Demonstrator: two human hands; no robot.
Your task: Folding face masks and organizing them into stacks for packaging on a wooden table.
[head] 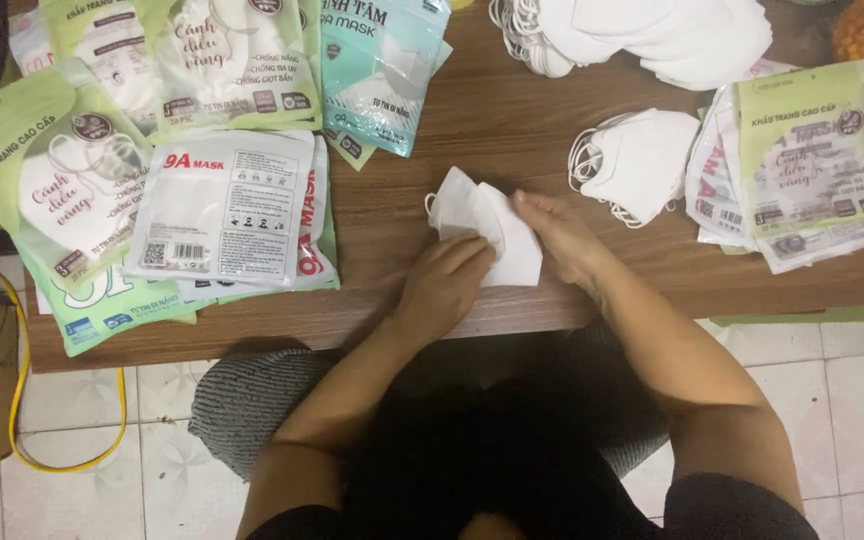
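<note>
Both hands are on a small stack of white face masks at the middle of the frame, near the front edge of the wooden table. The left hand lies flat on the stack's lower left corner, fingers nearly straight and pressing rather than gripping. The right hand has its fingertips curled lightly over the right edge, pinching the top layers.

The stack looks loose to me; if the pressing hand lifts unevenly the masks could fan out or slip off the near edge onto the tiled floor, and the ear loops might snag.

Printed mask packets crowd the table: green pouches at upper left, a white pouch beside them, a teal pouch at the top. More loose masks sit right of centre, a bigger heap at upper right, a yellow cable at lower left
</note>
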